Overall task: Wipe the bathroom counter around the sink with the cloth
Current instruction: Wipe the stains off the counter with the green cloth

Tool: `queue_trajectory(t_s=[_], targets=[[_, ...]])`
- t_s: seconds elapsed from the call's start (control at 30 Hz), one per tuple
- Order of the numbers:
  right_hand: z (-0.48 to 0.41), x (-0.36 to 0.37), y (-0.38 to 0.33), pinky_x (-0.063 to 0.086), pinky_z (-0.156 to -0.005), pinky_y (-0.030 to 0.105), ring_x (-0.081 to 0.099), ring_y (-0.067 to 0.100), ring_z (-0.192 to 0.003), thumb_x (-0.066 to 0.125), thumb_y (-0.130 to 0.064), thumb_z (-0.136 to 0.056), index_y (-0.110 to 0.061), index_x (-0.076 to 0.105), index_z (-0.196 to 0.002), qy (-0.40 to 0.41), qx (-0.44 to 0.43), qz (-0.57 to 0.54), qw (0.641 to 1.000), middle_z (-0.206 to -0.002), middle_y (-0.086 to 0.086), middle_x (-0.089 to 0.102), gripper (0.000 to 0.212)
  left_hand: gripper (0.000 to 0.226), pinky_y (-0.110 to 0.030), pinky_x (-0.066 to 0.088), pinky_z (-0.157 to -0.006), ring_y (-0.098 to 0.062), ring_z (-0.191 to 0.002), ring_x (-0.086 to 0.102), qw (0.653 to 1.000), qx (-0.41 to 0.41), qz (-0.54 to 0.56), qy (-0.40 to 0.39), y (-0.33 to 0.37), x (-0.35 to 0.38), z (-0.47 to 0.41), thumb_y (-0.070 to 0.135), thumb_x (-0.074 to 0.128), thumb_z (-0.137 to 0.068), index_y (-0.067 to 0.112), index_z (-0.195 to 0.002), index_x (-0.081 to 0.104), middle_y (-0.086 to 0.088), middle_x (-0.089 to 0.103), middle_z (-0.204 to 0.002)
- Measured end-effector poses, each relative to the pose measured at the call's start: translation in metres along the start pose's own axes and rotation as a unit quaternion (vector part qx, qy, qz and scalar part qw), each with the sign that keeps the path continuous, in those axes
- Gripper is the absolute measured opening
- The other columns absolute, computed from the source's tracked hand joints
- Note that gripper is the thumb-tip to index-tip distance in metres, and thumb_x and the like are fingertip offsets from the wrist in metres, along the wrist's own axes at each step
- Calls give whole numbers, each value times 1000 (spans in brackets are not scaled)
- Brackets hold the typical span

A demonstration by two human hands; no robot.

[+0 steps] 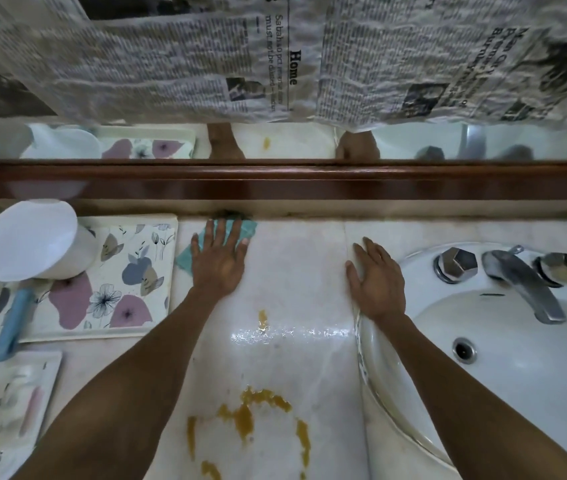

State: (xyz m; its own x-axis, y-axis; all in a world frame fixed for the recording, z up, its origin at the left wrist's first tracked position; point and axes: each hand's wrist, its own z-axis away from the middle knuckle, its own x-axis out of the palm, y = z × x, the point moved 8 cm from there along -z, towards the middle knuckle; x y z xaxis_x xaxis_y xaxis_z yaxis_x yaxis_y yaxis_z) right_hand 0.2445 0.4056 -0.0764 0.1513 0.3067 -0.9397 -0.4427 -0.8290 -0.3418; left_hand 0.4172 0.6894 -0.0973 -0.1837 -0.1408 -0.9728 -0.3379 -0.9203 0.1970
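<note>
A teal cloth (pixel 248 227) lies flat on the pale marble counter (pixel 292 271) at its back edge, under the mirror's wooden frame. My left hand (pixel 219 258) presses down on the cloth with fingers spread, covering most of it. My right hand (pixel 377 282) rests flat and empty on the counter, touching the left rim of the white sink (pixel 517 358). Yellow-orange stains (pixel 244 415) mark the counter near the front, and a smaller stain (pixel 263 318) sits between my forearms.
A floral tray (pixel 129 271) stands left of the cloth with a white scoop (pixel 26 237) and a blue-handled tool (pixel 12 323) on it. A second tray (pixel 8 403) lies at the front left. A chrome faucet (pixel 521 282) with two knobs sits behind the basin. Newspaper covers the mirror.
</note>
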Motion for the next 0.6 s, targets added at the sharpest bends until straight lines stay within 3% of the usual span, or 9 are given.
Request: queue_trajectory(t_s=[0.07,0.17,0.27,0.4,0.5,0.6], targets=[[1,-1,0,33,-115,40,39,22,-143,47,-42,-99,-21,54,-141,6,1,-6,1000,-154,0,44,47,56,-54,2,-122,-26,-155,4,1000,-21,14,-5,17,4,2,48,9,-106,34,-160,13,-2,12,-168],[1,-1,0,34,-114,40,40,22,-142,47,-40,-99,-20,55,-139,8,-2,-15,1000,-153,1,45,46,53,-50,0,-123,-22,-156,-1,995,91,6,-33,56,15,27,46,11,-107,38,-159,14,5,5,-169],[2,-2,0,33,-114,40,39,22,-143,47,-37,-100,-18,57,-138,10,0,-31,999,-153,2,45,44,55,-46,1,-123,-15,-155,-1,982,178,12,-61,41,13,51,53,6,-104,44,-158,14,12,4,-167],[4,-5,1,34,-114,39,41,21,-141,47,-35,-100,-17,61,-134,30,3,-60,998,-151,3,49,41,58,-51,7,-123,-19,-155,3,996,84,-9,-24,-17,-2,29,54,1,-102,41,-157,12,7,7,-168],[3,-5,4,35,-112,38,45,22,-138,48,-35,-100,-15,64,-129,45,1,-71,996,-147,4,53,39,55,-52,1,-121,-25,-155,1,1000,-8,-1,-16,4,3,5,48,9,-105,37,-159,9,1,7,-169],[5,-10,6,36,-110,39,50,27,-131,50,-31,-98,-11,65,-124,82,1,-109,991,-141,8,58,36,54,-53,0,-122,-28,-155,1,998,56,-10,-31,83,21,6,45,11,-107,34,-160,9,-1,6,-169]])
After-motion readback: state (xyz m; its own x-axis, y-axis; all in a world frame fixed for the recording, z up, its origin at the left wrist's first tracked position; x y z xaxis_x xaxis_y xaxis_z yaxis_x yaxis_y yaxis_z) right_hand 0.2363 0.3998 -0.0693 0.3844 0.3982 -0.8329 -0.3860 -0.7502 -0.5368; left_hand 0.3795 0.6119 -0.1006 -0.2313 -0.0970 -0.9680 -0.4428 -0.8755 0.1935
